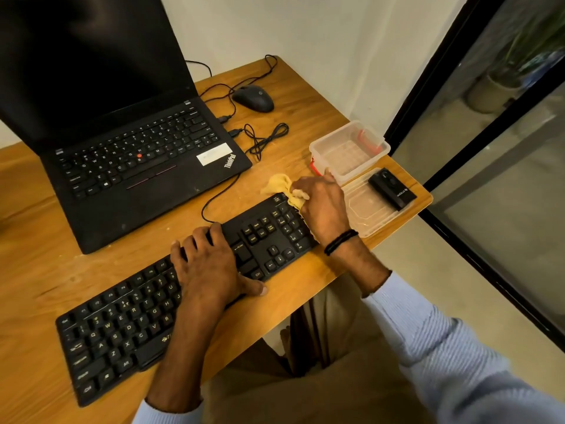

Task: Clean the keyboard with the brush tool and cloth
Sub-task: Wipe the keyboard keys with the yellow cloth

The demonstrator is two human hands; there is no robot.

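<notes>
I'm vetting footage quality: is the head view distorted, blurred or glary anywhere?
Head view: wide-angle bending bows the keyboard and door frame; key legends read sharp; right hand and cloth look slightly soft; the laptop screen is dark, without glare.

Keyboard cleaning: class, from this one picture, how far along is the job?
Done: probably the brushing, since neither hand holds a brush. A black gadget lies on a plastic lid, but I cannot tell if it is the brush.
In hand: the right hand holds the yellow cloth at the number-pad end of the keyboard, and the left hand presses on the middle.
Left: likely the letter keys.
</notes>
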